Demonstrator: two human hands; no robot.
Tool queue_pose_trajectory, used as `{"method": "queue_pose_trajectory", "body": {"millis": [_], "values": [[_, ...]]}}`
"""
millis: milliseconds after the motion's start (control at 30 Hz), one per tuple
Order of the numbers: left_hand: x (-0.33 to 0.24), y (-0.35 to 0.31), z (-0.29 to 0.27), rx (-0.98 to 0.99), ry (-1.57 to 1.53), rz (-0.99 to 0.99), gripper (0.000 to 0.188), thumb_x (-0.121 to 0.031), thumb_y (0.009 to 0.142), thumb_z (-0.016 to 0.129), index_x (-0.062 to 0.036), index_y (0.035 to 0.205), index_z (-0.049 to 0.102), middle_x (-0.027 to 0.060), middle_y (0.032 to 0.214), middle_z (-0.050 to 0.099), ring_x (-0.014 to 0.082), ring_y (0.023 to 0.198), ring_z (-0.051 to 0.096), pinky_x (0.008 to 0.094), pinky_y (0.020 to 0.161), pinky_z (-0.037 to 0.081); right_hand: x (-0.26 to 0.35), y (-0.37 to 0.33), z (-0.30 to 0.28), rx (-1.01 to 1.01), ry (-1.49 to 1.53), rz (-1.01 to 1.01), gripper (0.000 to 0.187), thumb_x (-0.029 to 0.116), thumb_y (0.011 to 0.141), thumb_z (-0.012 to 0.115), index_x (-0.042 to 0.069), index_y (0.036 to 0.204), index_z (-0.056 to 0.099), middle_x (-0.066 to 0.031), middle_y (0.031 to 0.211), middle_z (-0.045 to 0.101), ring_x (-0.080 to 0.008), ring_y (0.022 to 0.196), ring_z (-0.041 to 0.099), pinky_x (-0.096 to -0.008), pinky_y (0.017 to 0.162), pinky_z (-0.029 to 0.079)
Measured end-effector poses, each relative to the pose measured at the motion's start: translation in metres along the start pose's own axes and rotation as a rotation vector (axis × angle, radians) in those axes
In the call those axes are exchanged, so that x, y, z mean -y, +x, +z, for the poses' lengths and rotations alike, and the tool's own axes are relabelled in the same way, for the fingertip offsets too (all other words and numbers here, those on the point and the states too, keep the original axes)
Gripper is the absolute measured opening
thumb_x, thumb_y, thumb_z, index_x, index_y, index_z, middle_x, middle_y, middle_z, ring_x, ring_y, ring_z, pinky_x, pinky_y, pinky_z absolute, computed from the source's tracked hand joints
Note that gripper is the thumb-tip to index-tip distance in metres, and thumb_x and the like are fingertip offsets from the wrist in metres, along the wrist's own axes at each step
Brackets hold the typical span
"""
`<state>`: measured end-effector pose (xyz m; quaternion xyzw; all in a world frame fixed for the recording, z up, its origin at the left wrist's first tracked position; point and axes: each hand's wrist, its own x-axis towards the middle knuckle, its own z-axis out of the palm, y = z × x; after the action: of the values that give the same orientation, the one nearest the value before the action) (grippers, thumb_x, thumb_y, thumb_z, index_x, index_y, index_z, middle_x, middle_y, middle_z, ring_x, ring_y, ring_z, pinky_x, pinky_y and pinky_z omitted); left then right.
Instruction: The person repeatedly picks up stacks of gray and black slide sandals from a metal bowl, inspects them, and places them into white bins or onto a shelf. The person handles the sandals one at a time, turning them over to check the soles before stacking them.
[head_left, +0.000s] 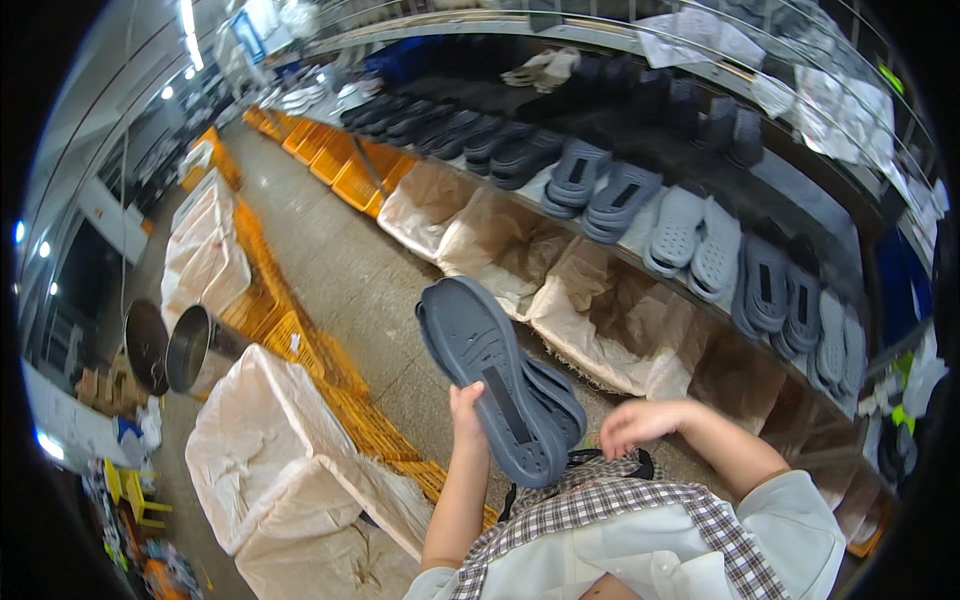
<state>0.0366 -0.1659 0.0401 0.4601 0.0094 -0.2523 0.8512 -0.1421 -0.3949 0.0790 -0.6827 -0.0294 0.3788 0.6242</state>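
Observation:
My left hand (467,412) grips a dark grey shoe sole (466,335) by its side, thumb on top and the other fingers hidden underneath. The sole is held up in front of my checked apron, its long black inset strip showing. Partly behind it, on its right, is a second grey sole (562,392); whether the same hand holds that one too is hidden. My right hand (636,424) hovers just right of the soles, apart from them, with nothing in it and its slightly blurred fingers loosely bent and apart.
Pairs of soles in black, blue-grey and light grey (696,236) line the long shelf (520,200) ahead and to the right. Cloth-lined bins (610,360) stand beneath it. More lined bins (262,440), orange crates (270,310) and a metal drum (198,352) are on the left.

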Motion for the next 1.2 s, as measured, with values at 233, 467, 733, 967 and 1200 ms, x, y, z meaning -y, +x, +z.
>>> {"method": "queue_pose_trajectory", "body": {"millis": [233, 467, 733, 967, 1200], "values": [[0.017, 0.026, -0.007, 0.242, -0.069, -0.228, 0.065, -0.035, 0.071, 0.053, 0.0009, 0.125, 0.044, 0.0194, 0.114, 0.055, 0.0352, 0.101, 0.055, 0.0453, 0.089, 0.046, -0.13, 0.119, 0.091, -0.046, 0.071, 0.347, 0.035, 0.027, 0.085, 0.052, -0.004, 0.094, 0.066, -0.0136, 0.084, 0.065, -0.0195, 0.073, 0.055, -0.0384, 0.066, 0.045], [0.023, 0.015, 0.022, 0.226, -0.002, -0.306, 0.054, -0.019, 0.071, 0.058, -0.0012, 0.119, 0.04, 0.0184, 0.109, 0.051, 0.032, 0.097, 0.056, 0.0433, 0.081, 0.052, -0.191, 0.153, 0.112, -0.297, -0.151, 0.434, 0.03, 0.02, 0.077, 0.059, 0.0, 0.098, 0.066, -0.0142, 0.095, 0.065, -0.0231, 0.084, 0.06, -0.0384, 0.071, 0.048], [0.035, 0.011, 0.052, 0.309, 0.063, -0.38, 0.06, -0.021, 0.069, 0.061, -0.0017, 0.121, 0.039, 0.0213, 0.113, 0.049, 0.0358, 0.099, 0.056, 0.0451, 0.086, 0.052, -0.157, 0.119, 0.126, -0.662, -0.549, 0.452, 0.029, 0.017, 0.076, 0.062, 0.003, 0.101, 0.067, -0.0127, 0.104, 0.065, -0.028, 0.094, 0.061, -0.0395, 0.077, 0.049], [0.023, -0.012, 0.08, 0.3, 0.181, -0.153, 0.05, -0.016, 0.073, 0.061, 0.0002, 0.116, 0.042, 0.0217, 0.11, 0.052, 0.0334, 0.095, 0.058, 0.0445, 0.08, 0.054, -0.033, 0.011, 0.136, -0.683, -0.721, 0.655, 0.021, 0.017, 0.077, 0.056, 0.009, 0.09, 0.071, -0.0096, 0.093, 0.069, -0.0277, 0.084, 0.065, -0.043, 0.066, 0.052], [0.03, -0.031, 0.096, 0.374, 0.278, -0.199, 0.064, -0.003, 0.07, 0.062, 0.0045, 0.125, 0.03, 0.0237, 0.121, 0.044, 0.0341, 0.108, 0.049, 0.0418, 0.093, 0.043, 0.019, -0.133, 0.129, -2.031, -0.41, -0.185, 0.021, 0.015, 0.086, 0.054, -0.001, 0.073, 0.06, -0.0113, 0.071, 0.057, -0.0242, 0.069, 0.055, -0.0336, 0.064, 0.044]]}}
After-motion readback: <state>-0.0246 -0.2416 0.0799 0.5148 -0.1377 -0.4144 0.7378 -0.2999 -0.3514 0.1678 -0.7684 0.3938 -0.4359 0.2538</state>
